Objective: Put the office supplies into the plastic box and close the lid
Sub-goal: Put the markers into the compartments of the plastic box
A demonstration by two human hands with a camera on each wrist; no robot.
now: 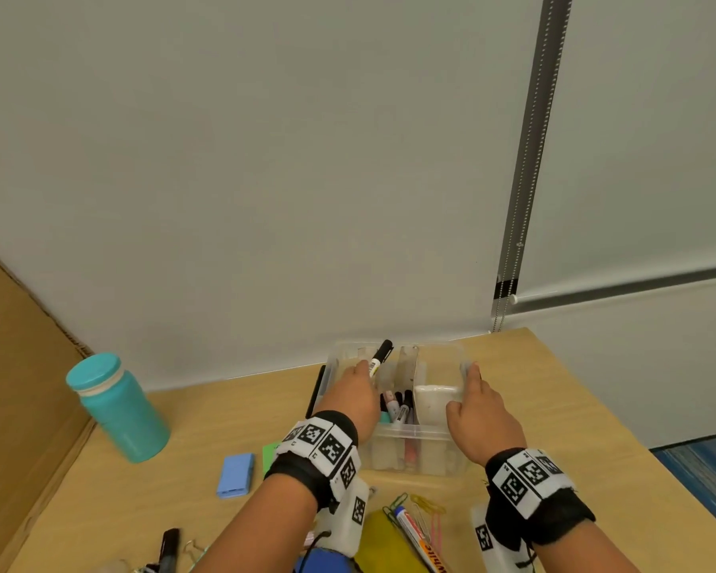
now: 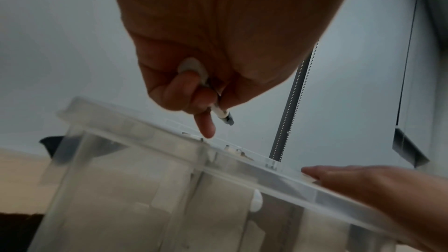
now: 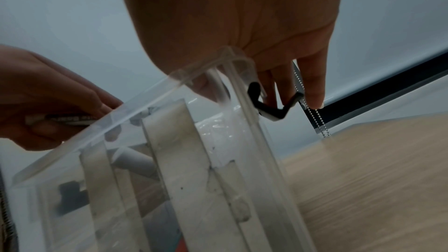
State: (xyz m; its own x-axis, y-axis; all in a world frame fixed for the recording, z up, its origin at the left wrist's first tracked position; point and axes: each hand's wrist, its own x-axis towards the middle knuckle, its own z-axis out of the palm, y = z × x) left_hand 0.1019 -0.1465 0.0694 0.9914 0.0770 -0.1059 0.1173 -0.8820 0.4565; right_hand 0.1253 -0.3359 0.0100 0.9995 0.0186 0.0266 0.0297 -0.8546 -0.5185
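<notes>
A clear plastic box (image 1: 393, 432) with dividers stands open on the wooden table. Several markers (image 1: 398, 407) lie in its middle compartment. My left hand (image 1: 354, 390) hovers over the left compartment and pinches a white marker with a black cap (image 1: 380, 357), cap pointing up and away. In the left wrist view the marker (image 2: 221, 114) sticks out from my curled fingers above the box rim (image 2: 150, 133). My right hand (image 1: 478, 411) grips the box's right wall (image 3: 242, 87), thumb inside, fingers outside by the black latch (image 3: 271, 108).
A teal bottle (image 1: 116, 407) stands at the left. A blue eraser (image 1: 235, 475) and a green note (image 1: 270, 452) lie near my left wrist. Paper clips, rubber bands (image 1: 428, 504), a correction pen (image 1: 416, 535) and a black marker (image 1: 169, 550) lie at the front. The wall is close behind.
</notes>
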